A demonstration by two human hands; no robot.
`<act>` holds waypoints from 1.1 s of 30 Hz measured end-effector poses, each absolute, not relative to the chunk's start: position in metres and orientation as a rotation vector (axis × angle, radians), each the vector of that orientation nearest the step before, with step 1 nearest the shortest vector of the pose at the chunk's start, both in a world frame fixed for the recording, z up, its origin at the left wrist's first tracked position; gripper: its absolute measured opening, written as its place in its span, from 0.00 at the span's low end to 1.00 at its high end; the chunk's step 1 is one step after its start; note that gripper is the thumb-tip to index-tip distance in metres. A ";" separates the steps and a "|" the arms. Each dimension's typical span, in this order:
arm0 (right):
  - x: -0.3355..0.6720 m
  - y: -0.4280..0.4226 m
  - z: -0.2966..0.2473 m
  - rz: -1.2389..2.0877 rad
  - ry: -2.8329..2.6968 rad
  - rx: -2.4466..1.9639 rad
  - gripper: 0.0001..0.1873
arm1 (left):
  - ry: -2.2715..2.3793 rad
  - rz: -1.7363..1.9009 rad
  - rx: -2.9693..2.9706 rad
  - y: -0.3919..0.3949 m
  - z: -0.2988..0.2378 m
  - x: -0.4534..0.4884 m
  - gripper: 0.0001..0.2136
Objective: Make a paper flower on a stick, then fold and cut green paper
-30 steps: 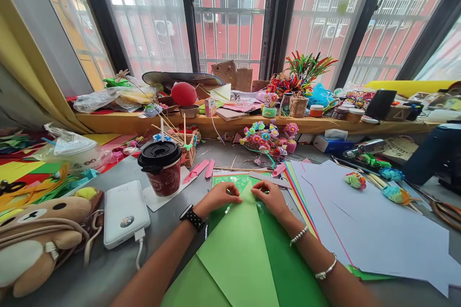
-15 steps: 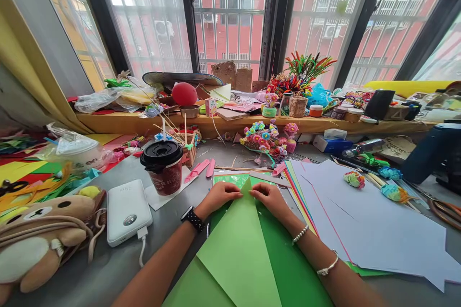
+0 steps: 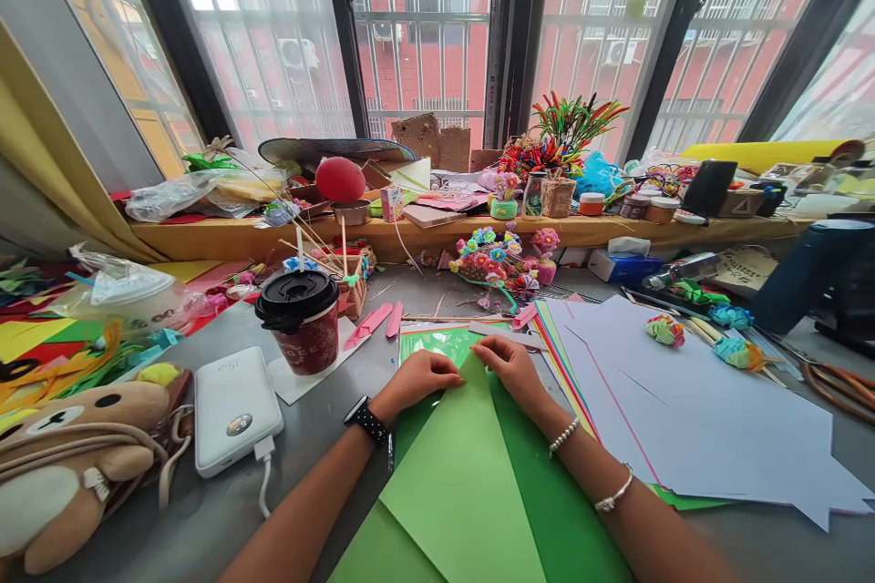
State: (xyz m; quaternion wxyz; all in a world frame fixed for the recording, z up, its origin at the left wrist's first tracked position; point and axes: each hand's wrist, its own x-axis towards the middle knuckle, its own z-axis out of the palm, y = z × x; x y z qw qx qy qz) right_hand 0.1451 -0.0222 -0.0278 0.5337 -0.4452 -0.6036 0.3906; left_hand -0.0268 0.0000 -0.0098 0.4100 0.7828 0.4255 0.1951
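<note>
**A:** ok so we've got the light green paper sheet folded into a long triangle, lying flat on the grey table right in front of us, its point aimed at the window. It sits on a darker green sheet, and that one pokes out on both sides

**B:** and the hands? We see both up at the tip

**A:** yep. Our left hand has its fingers curled down and pressed onto the left edge of the point, our right hand does the same on the right edge. Neither is pinching or lifting, just fingertips flat on the paper, nearly touching each other. Black watch on the left wrist, bead bracelet and a silver bangle on the right arm

**B:** around that we count a stack of white paper just to the right with coloured sheets fanned out under it, and a white power bank off to the left with its cable plugged in

**A:** plus the red coffee cup with a black lid behind the power bank, a bear plush pouch at far left, and little paper flowers farther back near the cluttered windowsill
</note>
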 end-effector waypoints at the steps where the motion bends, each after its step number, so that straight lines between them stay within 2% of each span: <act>1: 0.145 -0.023 -0.027 0.933 -1.429 -1.058 0.12 | 1.074 0.494 1.968 0.000 -0.011 -0.026 0.11; 11: 0.145 -0.024 -0.026 0.943 -1.365 -1.037 0.12 | 1.047 0.459 1.943 -0.002 -0.007 -0.027 0.12; 23: 0.146 -0.021 -0.032 0.897 -1.356 -1.059 0.16 | 1.043 0.495 1.845 -0.004 -0.007 -0.023 0.11; 33: 0.154 -0.028 -0.021 1.031 -1.741 -1.182 0.15 | 1.116 0.942 1.564 0.009 0.000 -0.040 0.17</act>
